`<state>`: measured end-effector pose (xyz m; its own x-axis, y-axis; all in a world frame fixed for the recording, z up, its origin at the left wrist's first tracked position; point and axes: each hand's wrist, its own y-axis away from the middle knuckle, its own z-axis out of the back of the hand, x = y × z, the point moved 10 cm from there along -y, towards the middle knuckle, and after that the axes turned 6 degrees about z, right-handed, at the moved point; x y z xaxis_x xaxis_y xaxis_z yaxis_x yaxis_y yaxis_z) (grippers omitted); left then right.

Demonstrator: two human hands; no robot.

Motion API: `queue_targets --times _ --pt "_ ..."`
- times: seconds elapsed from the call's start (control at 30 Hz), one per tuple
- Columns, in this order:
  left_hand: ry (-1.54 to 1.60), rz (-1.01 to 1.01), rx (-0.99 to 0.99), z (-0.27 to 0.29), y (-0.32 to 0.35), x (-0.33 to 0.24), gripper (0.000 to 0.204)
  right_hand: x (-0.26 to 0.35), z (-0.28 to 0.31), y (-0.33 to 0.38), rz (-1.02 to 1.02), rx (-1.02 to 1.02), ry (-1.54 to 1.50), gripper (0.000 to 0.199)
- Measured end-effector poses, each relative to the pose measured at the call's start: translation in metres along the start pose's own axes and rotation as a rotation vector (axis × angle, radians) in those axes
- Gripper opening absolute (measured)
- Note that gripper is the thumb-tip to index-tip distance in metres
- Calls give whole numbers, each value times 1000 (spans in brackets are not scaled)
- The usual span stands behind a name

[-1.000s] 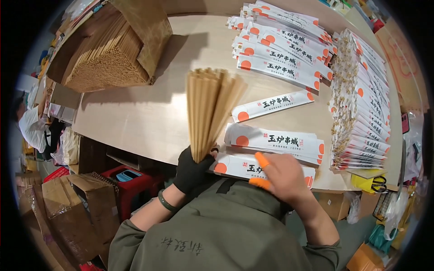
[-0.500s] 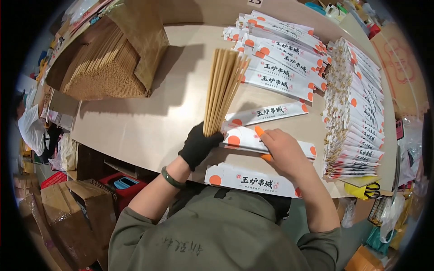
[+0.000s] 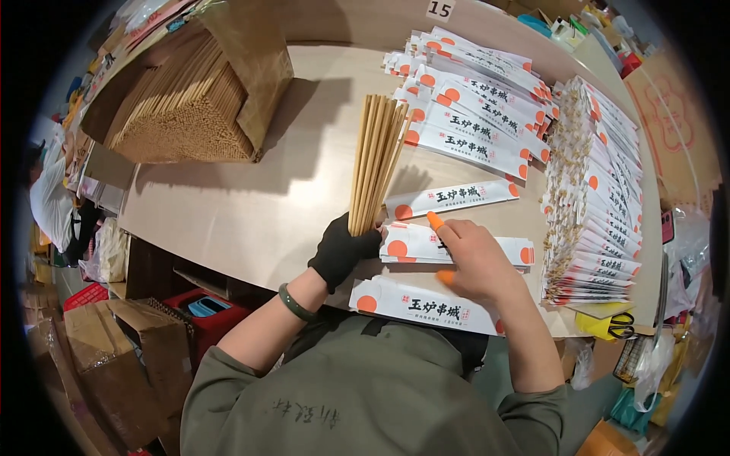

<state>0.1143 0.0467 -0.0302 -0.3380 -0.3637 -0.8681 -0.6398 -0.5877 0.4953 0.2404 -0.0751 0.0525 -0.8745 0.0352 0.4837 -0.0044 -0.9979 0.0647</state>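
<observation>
My left hand (image 3: 342,251), in a black glove, is closed around an upright bundle of wooden chopsticks (image 3: 371,167). Over a small stack of white paper sleeves with orange dots (image 3: 398,245) is my right hand (image 3: 477,262), orange covers on its thumb and forefinger. Those two fingers are spread apart, and nothing shows between them. Just beyond lies a single slanted sleeve (image 3: 456,199), close to the forefinger tip. Along the near table edge sits another stack of sleeves (image 3: 391,302).
An open carton (image 3: 270,76) packed with chopsticks (image 3: 182,114) lies at the far left. Loose sleeves (image 3: 475,129) are heaped at the back. Filled sleeves (image 3: 608,205) form a long pile on the right, near black-handled scissors (image 3: 623,325). Cardboard boxes (image 3: 106,342) stand lower left.
My right thumb and forefinger have spread apart over the small sleeve stack. The left hand still grips the chopsticks, and the whole view has shifted slightly.
</observation>
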Motion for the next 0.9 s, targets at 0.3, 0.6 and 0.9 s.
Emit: queue_targets --times 0.3,0.6,0.9 --pt "-148 -125 -199 52 5 -2 20 16 -4 -27 17 -198 -52 54" --pt "46 -173 -221 76 32 -2 19 49 -19 -9 298 -325 314 19" --pt "-173 -107 -444 102 45 9 19 38 0 -2 187 -509 136 19"
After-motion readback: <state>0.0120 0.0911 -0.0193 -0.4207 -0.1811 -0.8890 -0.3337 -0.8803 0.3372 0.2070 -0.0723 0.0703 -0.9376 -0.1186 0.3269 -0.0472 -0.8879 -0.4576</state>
